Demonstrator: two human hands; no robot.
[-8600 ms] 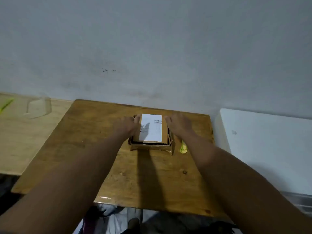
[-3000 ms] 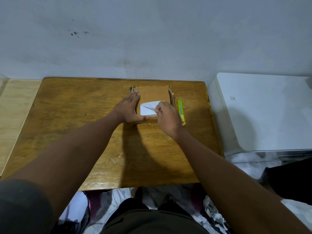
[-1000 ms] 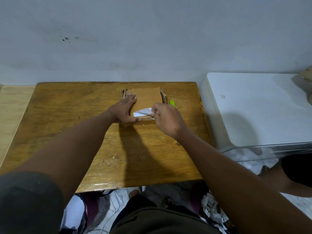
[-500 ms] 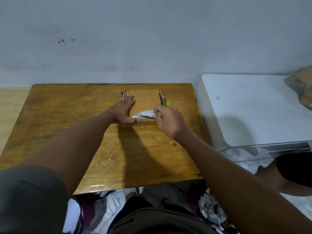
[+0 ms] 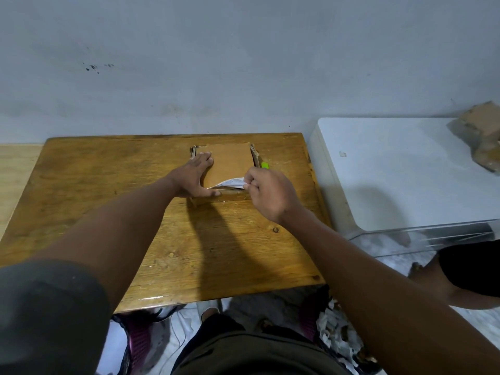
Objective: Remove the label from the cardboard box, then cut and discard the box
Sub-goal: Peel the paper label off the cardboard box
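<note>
While pinched, label [image 5: 233, 182] at box [image 5: 228, 163] edge

We see a plain brown flat cardboard box [image 5: 230, 161] between the hands, its white paper label [image 5: 232, 182] faintly printed, and a bright green tool tip [image 5: 265, 165] beyond the right hand [image 5: 270, 193].

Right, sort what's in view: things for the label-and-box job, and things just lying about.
For the job:
cardboard box
white label
left hand
right hand
green cutter

Lying about:
crumpled brown packaging
white cabinet
shredded paper
</note>
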